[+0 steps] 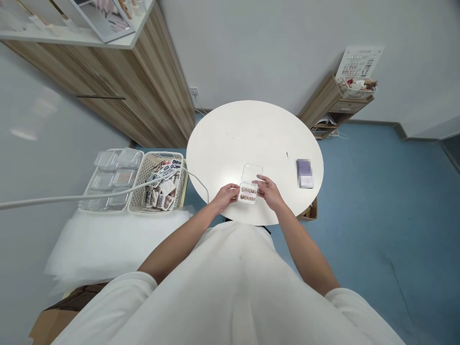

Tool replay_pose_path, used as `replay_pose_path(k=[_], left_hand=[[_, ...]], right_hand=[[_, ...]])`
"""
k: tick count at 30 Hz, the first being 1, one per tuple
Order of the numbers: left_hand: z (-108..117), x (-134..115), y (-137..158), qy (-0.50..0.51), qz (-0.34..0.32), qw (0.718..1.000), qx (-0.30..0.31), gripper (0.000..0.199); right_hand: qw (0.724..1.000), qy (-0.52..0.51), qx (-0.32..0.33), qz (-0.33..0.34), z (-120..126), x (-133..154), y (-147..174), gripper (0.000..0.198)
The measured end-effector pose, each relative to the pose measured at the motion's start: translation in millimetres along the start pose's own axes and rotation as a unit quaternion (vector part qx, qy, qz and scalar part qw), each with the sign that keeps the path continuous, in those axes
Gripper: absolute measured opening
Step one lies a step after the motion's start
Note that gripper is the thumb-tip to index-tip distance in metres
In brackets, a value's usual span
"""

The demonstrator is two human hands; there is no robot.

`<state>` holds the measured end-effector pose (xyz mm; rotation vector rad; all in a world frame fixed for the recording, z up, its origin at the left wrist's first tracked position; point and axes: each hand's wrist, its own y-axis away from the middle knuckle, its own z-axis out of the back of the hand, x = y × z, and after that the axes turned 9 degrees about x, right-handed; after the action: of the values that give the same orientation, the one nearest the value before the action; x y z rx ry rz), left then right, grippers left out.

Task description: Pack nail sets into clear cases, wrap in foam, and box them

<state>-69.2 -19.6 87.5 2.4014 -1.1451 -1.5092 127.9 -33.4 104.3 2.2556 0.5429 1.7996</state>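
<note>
Over the near rim of the round white table point(247, 127), my landmark throughout, I view a small clear case point(246, 201) between two bare hands. The left hand point(228, 193) pinches its left side narrowly between thumb and fingers; the right hand point(269, 192) touches its right side, fingers bent, though I cannot tell whether they grip. Done, as I judge it: the case is open, and two rows of brownish nail-like pieces point(247, 197) lie in its base. Not done: the transparent lid point(252, 172), lying toward the table's middle, is unclosed. Left of the table, a basket point(144, 172) of packets point(166, 187) adjoins a white tray point(133, 186) of clear boxes point(102, 181). Near the table's right rim lies a purple-and-white item point(304, 167). Beyond the table, leftward, I note a wood-grain cabinet point(158, 86).
</note>
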Motion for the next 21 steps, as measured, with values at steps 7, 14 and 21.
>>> replay_pose_path(k=[7,14,21], left_hand=[[7,1,10,0.048,0.015,0.999,0.013,0.031],[4,2,11,0.059,0.025,0.998,0.009,0.032],[-3,11,9,0.074,0.022,0.997,0.015,0.031]], right_hand=[[1.0,0.008,0.004,0.014,-14,-4,6,0.037],[0.999,-0.035,0.014,0.022,-15,-7,14,0.029],[0.996,-0.082,-0.017,0.037,-15,-13,29,0.024]])
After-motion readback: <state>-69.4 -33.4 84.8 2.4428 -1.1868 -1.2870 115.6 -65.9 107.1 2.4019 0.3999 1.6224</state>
